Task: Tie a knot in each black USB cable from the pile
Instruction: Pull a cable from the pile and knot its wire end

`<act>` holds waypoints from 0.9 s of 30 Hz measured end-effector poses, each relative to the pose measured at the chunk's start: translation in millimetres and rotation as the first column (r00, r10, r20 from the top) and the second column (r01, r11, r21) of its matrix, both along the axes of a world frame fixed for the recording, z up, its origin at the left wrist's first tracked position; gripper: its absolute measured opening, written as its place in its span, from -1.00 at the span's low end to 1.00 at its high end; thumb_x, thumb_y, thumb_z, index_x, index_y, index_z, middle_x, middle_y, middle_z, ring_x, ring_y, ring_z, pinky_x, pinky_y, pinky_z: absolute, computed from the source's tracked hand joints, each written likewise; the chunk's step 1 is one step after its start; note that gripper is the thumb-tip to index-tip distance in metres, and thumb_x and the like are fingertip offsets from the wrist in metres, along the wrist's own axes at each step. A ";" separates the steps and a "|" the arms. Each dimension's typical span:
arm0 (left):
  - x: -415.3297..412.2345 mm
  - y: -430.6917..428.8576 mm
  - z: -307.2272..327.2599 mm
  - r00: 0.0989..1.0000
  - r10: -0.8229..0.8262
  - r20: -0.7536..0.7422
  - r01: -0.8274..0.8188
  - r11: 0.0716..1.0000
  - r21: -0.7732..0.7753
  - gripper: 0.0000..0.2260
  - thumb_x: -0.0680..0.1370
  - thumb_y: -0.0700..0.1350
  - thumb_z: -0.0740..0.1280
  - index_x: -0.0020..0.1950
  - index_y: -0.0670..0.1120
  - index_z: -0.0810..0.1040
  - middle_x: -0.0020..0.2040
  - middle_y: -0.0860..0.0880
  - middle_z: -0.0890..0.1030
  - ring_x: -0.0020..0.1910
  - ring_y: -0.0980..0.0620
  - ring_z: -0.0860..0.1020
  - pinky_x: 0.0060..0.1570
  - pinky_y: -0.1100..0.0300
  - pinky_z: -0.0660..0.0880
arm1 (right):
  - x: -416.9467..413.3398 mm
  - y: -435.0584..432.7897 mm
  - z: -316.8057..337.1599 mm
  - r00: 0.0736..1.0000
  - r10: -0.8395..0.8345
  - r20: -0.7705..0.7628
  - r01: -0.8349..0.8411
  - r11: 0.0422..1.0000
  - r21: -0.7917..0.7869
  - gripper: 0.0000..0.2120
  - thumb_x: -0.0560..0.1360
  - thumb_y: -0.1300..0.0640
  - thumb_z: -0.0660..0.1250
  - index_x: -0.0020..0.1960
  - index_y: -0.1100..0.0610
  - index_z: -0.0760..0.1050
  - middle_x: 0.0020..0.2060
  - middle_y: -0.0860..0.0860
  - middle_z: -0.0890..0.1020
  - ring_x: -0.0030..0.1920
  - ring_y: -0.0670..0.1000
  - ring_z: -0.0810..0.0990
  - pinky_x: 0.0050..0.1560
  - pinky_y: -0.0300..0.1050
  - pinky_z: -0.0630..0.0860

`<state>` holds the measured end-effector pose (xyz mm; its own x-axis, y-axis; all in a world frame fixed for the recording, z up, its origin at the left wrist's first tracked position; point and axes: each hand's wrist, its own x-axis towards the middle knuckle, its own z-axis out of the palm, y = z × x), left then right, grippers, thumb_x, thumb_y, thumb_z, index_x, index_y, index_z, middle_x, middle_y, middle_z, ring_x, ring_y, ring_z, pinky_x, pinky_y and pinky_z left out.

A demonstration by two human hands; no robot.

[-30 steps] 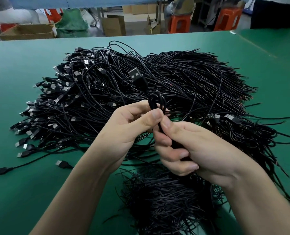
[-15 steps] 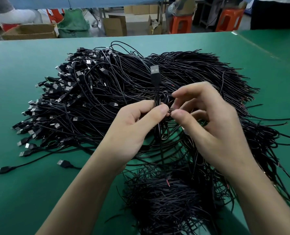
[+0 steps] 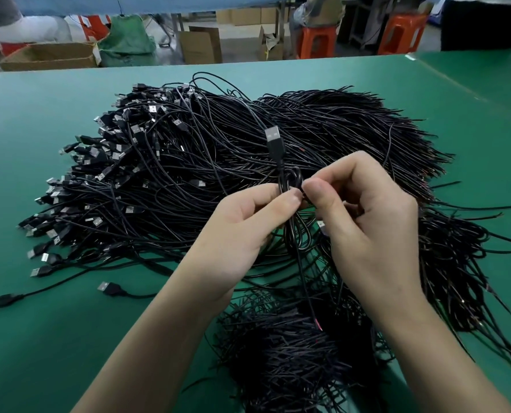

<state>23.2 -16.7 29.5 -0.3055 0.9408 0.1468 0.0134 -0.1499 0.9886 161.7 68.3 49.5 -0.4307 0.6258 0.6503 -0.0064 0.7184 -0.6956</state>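
A large pile of black USB cables (image 3: 206, 162) covers the green table (image 3: 39, 120), plugs fanned out to the left. My left hand (image 3: 242, 231) pinches one black USB cable (image 3: 275, 147) just below its plug, which points up and away. A small loop of that cable sits between my two thumbs. My right hand (image 3: 367, 222) pinches the loop from the right with thumb and forefinger. The cable's tail hangs down between my hands to a red-tipped end (image 3: 318, 324).
A second heap of cable ends (image 3: 287, 353) lies near the table's front edge between my forearms. Two loose plugs (image 3: 108, 287) lie on the left. Cardboard boxes (image 3: 48, 55) and orange stools (image 3: 317, 40) stand beyond the far edge.
My right hand let go of its full grip on the cable, opened, then closed its fingertips on the loop. The plug swung from tilted left to upright.
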 end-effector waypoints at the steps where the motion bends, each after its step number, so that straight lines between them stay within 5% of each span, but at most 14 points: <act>1: 0.6 0.0 0.7 1.000 0.030 -0.006 -0.030 1.000 -0.007 -0.67 0.60 0.18 0.34 0.10 -0.03 0.72 -0.14 -0.14 0.56 -0.23 -0.12 0.40 -0.31 0.19 0.29 | -1.7 -1.8 -1.1 1.000 -0.011 -0.007 0.011 1.000 -0.007 -0.90 0.63 0.02 0.33 -0.06 -0.01 0.52 -0.25 -0.22 0.58 -0.24 -0.09 0.58 -0.31 -0.32 0.42; 3: 1.5 -0.5 1.7 0.996 0.084 -0.004 -0.084 0.996 -0.014 -0.53 0.55 0.22 0.36 0.08 -0.19 0.66 -0.20 -0.27 0.44 -0.24 -0.30 0.25 -0.31 0.02 0.16 | -3.6 -4.0 -2.6 1.000 -0.002 -0.003 0.002 1.000 0.026 -0.92 0.63 0.03 0.32 -0.03 -0.01 0.51 -0.22 -0.18 0.58 -0.22 -0.09 0.58 -0.27 -0.39 0.37; 7: 1.3 -2.5 6.9 0.998 0.066 0.009 -0.066 0.996 -0.067 -0.33 0.52 0.25 0.36 0.12 -0.42 0.50 -0.17 -0.28 0.40 -0.19 -0.32 0.21 -0.27 -0.05 0.09 | -1.5 -1.1 -4.2 0.998 0.039 0.041 -0.045 0.988 0.147 -0.98 0.63 0.10 0.34 0.03 0.04 0.53 -0.16 -0.15 0.57 -0.17 -0.06 0.59 -0.19 -0.36 0.42; 12: 1.4 -1.9 7.8 0.999 0.031 -0.022 -0.033 0.995 -0.092 -0.41 0.60 0.14 0.33 0.09 -0.46 0.47 -0.19 -0.30 0.41 -0.17 -0.33 0.23 -0.21 -0.07 0.11 | 0.9 4.1 -0.6 0.998 0.054 0.015 -0.055 0.998 0.040 -0.93 0.61 0.18 0.36 -0.05 0.08 0.52 -0.23 -0.14 0.60 -0.21 -0.08 0.61 -0.19 -0.34 0.44; 14: 0.8 -2.0 4.8 0.999 0.028 -0.036 -0.030 0.998 -0.051 -0.54 0.63 0.11 0.32 0.04 -0.33 0.60 -0.25 -0.19 0.50 -0.25 -0.21 0.37 -0.26 0.13 0.18 | -0.5 5.1 -0.3 0.993 0.116 -0.014 -0.117 0.986 -0.122 -0.91 0.60 0.20 0.37 -0.07 0.07 0.52 -0.28 -0.13 0.60 -0.27 -0.09 0.59 -0.23 -0.34 0.43; 16: 1.1 -1.8 2.8 0.998 0.024 -0.062 -0.026 0.999 -0.028 -0.72 0.66 0.06 0.32 -0.10 -0.05 0.72 -0.29 0.11 0.57 -0.31 0.21 0.48 -0.27 0.41 0.35 | 0.0 7.1 -0.6 0.983 0.177 -0.038 -0.181 0.961 -0.210 -0.92 0.59 0.21 0.39 -0.06 0.08 0.54 -0.30 -0.10 0.59 -0.30 -0.11 0.56 -0.24 -0.31 0.45; 17: 1.7 -2.5 4.6 0.998 0.018 -0.059 -0.020 0.999 -0.032 -0.73 0.65 0.07 0.33 -0.10 -0.04 0.72 -0.27 0.19 0.55 -0.30 0.25 0.47 -0.26 0.40 0.38 | 1.0 8.4 -0.8 0.979 0.200 -0.032 -0.202 0.954 -0.219 -0.94 0.58 0.20 0.41 -0.04 0.07 0.56 -0.30 -0.09 0.58 -0.30 -0.11 0.55 -0.23 -0.28 0.45; 21: 1.2 -4.1 9.4 1.000 0.028 0.006 -0.027 0.995 -0.093 -0.35 0.50 0.23 0.37 0.13 -0.41 0.54 -0.19 -0.18 0.43 -0.20 -0.36 0.28 -0.21 -0.03 0.10 | 6.1 10.8 0.5 0.980 0.192 0.044 -0.188 0.979 -0.076 -0.95 0.56 0.12 0.45 -0.05 0.06 0.59 -0.24 -0.10 0.62 -0.24 -0.03 0.60 -0.24 -0.26 0.47; 24: -0.8 -4.0 9.5 0.999 0.034 -0.017 -0.036 0.992 -0.118 -0.42 0.55 0.15 0.36 0.13 -0.41 0.52 -0.17 -0.21 0.40 -0.17 -0.37 0.23 -0.20 -0.10 0.10 | 7.0 10.3 1.7 0.989 0.123 0.080 -0.128 0.989 0.072 -0.91 0.57 0.15 0.46 -0.10 0.10 0.58 -0.26 -0.10 0.63 -0.26 -0.01 0.61 -0.27 -0.23 0.48; 27: 2.0 -4.3 7.6 0.998 0.052 -0.023 -0.053 0.998 -0.040 -0.63 0.62 0.06 0.36 0.02 -0.29 0.63 -0.24 -0.28 0.44 -0.25 -0.31 0.37 -0.26 -0.01 0.20 | 4.3 7.5 2.1 0.986 0.168 -0.010 -0.169 0.981 -0.096 -0.86 0.58 0.20 0.44 -0.15 0.10 0.54 -0.32 -0.06 0.61 -0.38 -0.07 0.52 -0.36 -0.20 0.41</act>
